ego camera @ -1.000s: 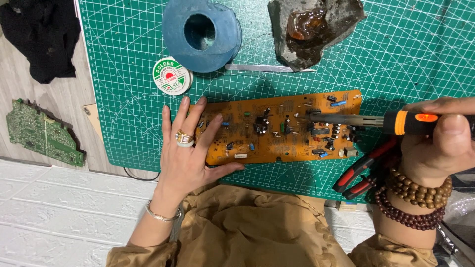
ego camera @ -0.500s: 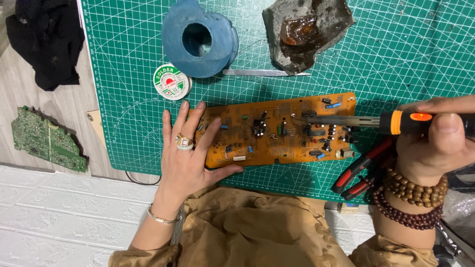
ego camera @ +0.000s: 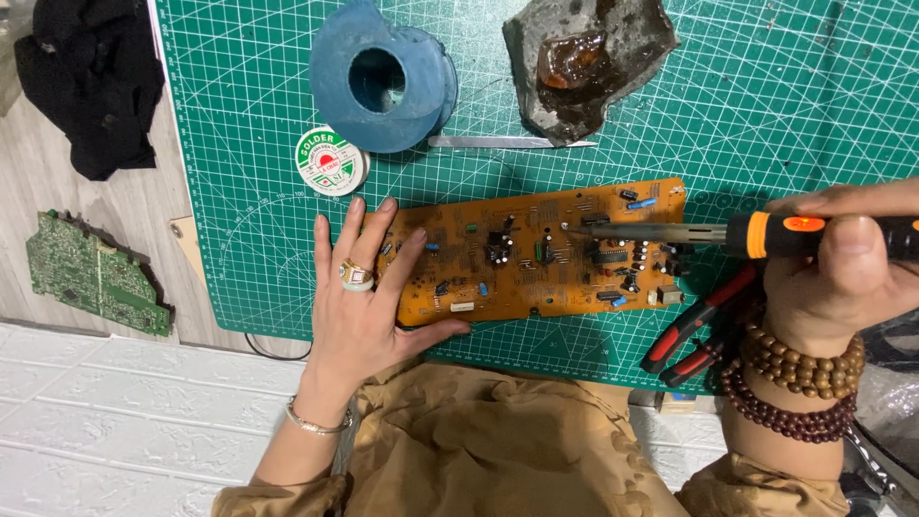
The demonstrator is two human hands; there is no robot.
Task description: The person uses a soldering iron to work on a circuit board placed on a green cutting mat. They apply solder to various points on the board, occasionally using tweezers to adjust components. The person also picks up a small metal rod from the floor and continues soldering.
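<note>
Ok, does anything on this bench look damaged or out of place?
Yes. The green circuit board lying off the cutting mat on the left has jagged, broken edges. The grey slab at the top is chipped, with a brown glossy puddle on it. The orange board looks whole.

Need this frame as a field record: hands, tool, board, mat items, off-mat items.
left hand: left hand flat on the left end of the orange circuit board, ring on one finger
right hand: right hand wrapped around a soldering iron, beaded bracelets on the wrist
tool tip: on the board's upper middle, among the parts
surface: green cutting mat
on mat: blue spool, small solder reel, tweezers, grey dish of amber resin, red-handled pliers
off mat: green board piece, black cloth
</note>
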